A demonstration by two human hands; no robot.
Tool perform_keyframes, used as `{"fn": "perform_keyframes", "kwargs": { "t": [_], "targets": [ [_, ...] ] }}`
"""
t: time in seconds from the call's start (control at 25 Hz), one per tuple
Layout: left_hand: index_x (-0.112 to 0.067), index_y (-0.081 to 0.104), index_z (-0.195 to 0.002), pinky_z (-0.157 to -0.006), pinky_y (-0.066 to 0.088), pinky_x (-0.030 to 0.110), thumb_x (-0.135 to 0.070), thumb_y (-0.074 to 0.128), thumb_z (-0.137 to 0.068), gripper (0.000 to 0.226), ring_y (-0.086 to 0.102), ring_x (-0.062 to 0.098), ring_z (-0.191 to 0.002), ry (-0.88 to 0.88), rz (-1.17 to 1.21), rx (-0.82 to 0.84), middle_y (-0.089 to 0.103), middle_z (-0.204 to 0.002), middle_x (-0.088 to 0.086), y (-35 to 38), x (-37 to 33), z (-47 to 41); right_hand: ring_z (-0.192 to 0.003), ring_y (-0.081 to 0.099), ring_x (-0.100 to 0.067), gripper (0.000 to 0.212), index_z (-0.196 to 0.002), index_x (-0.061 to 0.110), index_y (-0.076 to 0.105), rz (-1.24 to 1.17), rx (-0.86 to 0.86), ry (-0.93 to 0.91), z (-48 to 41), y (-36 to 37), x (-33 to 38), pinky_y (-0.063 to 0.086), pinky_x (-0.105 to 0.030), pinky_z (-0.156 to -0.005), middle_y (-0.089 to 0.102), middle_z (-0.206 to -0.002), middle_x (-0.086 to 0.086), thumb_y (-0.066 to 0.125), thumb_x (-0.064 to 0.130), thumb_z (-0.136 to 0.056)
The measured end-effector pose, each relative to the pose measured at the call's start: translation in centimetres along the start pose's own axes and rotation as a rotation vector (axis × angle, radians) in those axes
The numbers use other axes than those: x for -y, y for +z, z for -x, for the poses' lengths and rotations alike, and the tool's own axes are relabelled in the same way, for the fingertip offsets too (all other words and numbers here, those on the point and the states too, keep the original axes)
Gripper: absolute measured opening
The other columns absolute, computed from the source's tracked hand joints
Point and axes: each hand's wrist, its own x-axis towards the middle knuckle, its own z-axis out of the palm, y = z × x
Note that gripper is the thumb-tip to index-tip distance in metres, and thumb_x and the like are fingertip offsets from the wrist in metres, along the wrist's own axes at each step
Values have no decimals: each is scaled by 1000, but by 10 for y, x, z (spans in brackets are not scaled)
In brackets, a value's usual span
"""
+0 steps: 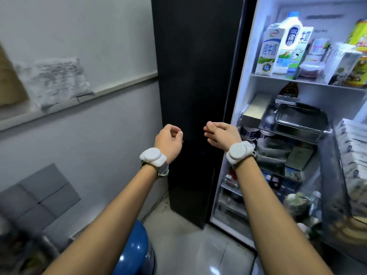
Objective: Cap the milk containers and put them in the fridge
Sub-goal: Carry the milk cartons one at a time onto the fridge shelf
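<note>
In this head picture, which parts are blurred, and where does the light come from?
Head view: light comes from inside the fridge, where the milk cartons read fairly sharp; the paper on the left wall and the stacked boxes are smeared; glare sits on the blue drum.

Above the right grip point(220, 133), two white-and-green milk cartons point(267, 52) and one blue-capped white plastic jug point(289, 46) are counted.
</note>
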Motion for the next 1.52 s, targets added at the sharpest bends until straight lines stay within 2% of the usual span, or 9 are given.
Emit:
{"fn": "perform_keyframes", "kwargs": {
  "t": [0.2, 0.36, 0.48, 0.68, 0.92, 1.12, 1.28, 1.4, 1.52],
  "targets": [
    [-14, 60, -99, -80, 58, 51, -20, 56, -95, 8, 71, 26, -86, -152, -27, -138, 70, -92, 8, -41, 33, 85, -96, 71, -16, 25, -112, 8, 72, 64, 170, 58, 61, 28, -43, 59, -27, -80, 76, -114, -7, 64, 27, -99],
    [-6, 61, -101, -84, 56, 50, -14, 56, -94, 11, 70, 34, -87, -248, -71, -243, 70, -96, 17, -77, 56, 152, -93, 69, -19, 25, -112, 3, 72, 99, 307, 98, 110, 59, -73, 59, -36, -89, 75, -110, -11, 64, 23, -99],
    [-5, 62, -105, -84, 57, 48, -15, 56, -94, 16, 71, 32, -87, -339, -127, -319, 71, -96, 15, -116, 74, 202, -90, 69, -20, 23, -110, 5, 72, 118, 415, 113, 151, 96, -90, 57, -31, -75, 74, -105, -9, 66, 23, -98],
    [-14, 60, -100, -80, 59, 45, -20, 57, -93, 9, 71, 25, -84, -426, -223, -455, 71, -93, 8, -183, 100, 274, -90, 70, -20, 13, -98, 10, 72, 155, 575, 131, 210, 157, -110, 60, -25, -72, 74, -104, -11, 69, 22, -96],
    [-17, 60, -99, -72, 48, 27, -22, 60, -93, 8, 64, 19, -82, -540, -340, -576, 68, -91, 0, -278, 131, 378, -81, 70, -17, 9, -86, 16, 69, 223, 818, 151, 301, 245, -143, 58, -21, -63, 74, -102, -10, 72, 21, -93],
    [-12, 63, -101, -82, 54, 33, -21, 62, -91, 13, 67, 24, -87, -695, -363, -666, 70, -90, 7, -358, 159, 475, -63, 61, -13, 17, -101, 4, 71, 282, 928, 188, 391, 317, -184, 46, -20, -47, 68, -82, -9, 73, 18, -92],
    [-17, 59, -94, -83, 56, 36, -18, 63, -89, 7, 69, 27, -84, -807, -336, -757, 68, -83, 5, -417, 186, 556, -76, 66, -20, 8, -93, 8, 71, 342, 1019, 200, 461, 370, -218, 52, -24, -56, 69, -93, -16, 73, 15, -91],
    [-12, 60, -97, -78, 51, 29, -14, 64, -88, 11, 64, 23, -78, -886, -365, -799, 66, -82, 6, -454, 208, 608, -84, 63, -22, 29, -112, -5, 70, 419, 1115, 186, 507, 399, -244, 54, -28, -68, 68, -95, -16, 75, 13, -90],
    [-8, 57, -104, -70, 43, 23, -9, 65, -85, 20, 58, 20, -71, -980, -357, -805, 65, -87, 10, -484, 226, 649, -93, 60, -22, 40, -122, -3, 66, 537, 1218, 195, 550, 423, -268, 50, -34, -80, 68, -102, -15, 78, 13, -88]
  ]
}}
